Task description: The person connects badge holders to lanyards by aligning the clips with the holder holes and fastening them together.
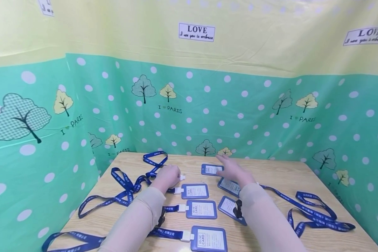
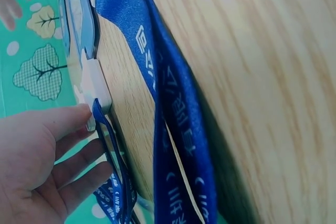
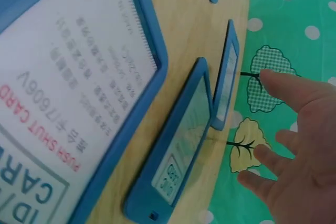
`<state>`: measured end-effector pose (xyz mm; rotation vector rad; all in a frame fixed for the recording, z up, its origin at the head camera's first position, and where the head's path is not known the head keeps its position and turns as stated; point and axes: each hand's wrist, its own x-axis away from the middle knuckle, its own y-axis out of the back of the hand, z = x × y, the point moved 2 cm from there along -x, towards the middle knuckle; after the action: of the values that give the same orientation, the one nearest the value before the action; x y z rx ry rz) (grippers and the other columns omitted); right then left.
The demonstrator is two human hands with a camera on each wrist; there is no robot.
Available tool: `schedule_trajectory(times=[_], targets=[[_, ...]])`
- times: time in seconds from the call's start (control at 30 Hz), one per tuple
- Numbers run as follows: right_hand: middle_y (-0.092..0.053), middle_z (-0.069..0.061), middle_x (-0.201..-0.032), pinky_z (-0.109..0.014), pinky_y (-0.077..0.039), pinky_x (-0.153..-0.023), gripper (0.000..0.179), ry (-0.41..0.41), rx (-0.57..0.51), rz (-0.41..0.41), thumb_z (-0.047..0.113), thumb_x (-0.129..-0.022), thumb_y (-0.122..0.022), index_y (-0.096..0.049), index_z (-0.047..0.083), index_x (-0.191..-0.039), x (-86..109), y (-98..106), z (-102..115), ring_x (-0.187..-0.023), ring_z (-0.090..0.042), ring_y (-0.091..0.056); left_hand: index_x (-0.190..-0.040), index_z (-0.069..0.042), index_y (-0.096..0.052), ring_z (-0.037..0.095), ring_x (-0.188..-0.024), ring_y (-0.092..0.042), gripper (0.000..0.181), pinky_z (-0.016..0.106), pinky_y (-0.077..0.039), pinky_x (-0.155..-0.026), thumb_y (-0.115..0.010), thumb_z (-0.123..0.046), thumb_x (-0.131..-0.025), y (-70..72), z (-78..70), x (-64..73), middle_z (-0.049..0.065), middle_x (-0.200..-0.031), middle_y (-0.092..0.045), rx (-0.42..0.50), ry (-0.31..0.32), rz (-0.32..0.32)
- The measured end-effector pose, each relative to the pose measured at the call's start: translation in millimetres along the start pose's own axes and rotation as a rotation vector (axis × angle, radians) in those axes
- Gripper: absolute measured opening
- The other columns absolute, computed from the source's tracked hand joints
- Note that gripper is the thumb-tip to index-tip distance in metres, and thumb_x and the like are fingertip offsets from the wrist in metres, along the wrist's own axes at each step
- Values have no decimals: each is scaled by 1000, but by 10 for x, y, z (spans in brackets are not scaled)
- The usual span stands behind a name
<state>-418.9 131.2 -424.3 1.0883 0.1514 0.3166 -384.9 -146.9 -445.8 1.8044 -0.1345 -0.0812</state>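
Left hand (image 1: pixel 167 176): toward far edge of table (image 1: pixel 280 171), left of middle; thumb and forefinger pinch at far clip (image 1: pixel 182 177), exact hold partly hidden; other fingers loosely curled.
Right hand (image 1: pixel 235 171): fingers extended and spread, nothing held; over far card (image 1: pixel 210 170), contact not clear.
Far card: flat near far edge, mid-width; slotted end toward far clip.
Clipped cards (image 1: pixel 201 209): three, in a column nearer than far card; straps lead left.
Askew cards (image 1: pixel 228 187): two, partly behind right hand and arm.
Left straps (image 1: pixel 123 191): looped toward left edge, overlapping.
Right strap (image 1: pixel 318 218): loosely folded, near right edge.
Handling, as judged: take far card by its rims, slot left uncovered; keep far clip's mouth free of fingertips; hold right sleeve (image 1: pixel 264 213) above askew cards.
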Motion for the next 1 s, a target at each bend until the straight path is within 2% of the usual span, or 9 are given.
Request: schedule_trajectory(times=[0.17,0.33,0.57,0.8,1.0], targets=[[-17,-19,-167,-64,-23,-116,80,-38,15,18,22,-95,-73,-29,20,-162,15,-93,-32,-149,-45,-20,-85,-15,-78,17,-70,-57,10,35,-53,-73,-71,-15,-92,-14,3,-17,-2,-75,-62,-14,-4,-1],[-23,-18,-166,-63,-20,-118,69,-78,52,69,22,-96,-70,-39,18,-158,42,-188,-35,-150,-44,-21,-87,-15,-78,17,-71,-56,8,36,-55,-77,-73,-17,-92,-15,3,-16,-2,-76,-63,-41,-10,-6],[-30,-18,-163,-58,-22,-119,64,-62,52,99,19,-95,-69,-45,15,-154,21,-315,-44,-148,-41,-28,-85,-16,-79,18,-71,-57,10,35,-54,-75,-72,-15,-92,-14,-4,-17,-2,-75,-62,-45,-1,0],[-34,-19,-161,-54,-24,-120,53,-76,111,111,24,-99,-66,-53,13,-149,-23,-382,-18,-148,-39,-30,-85,-16,-78,18,-72,-57,11,37,-54,-77,-70,-13,-92,-14,-9,-18,-1,-76,-63,-35,10,5],[-43,-19,-156,-53,-27,-119,49,-29,145,101,22,-98,-67,-57,10,-145,-25,-392,58,-145,-39,-36,-85,-14,-78,18,-71,-57,12,36,-54,-74,-69,-12,-92,-9,-11,-3,-1,-75,-63,0,28,12]])
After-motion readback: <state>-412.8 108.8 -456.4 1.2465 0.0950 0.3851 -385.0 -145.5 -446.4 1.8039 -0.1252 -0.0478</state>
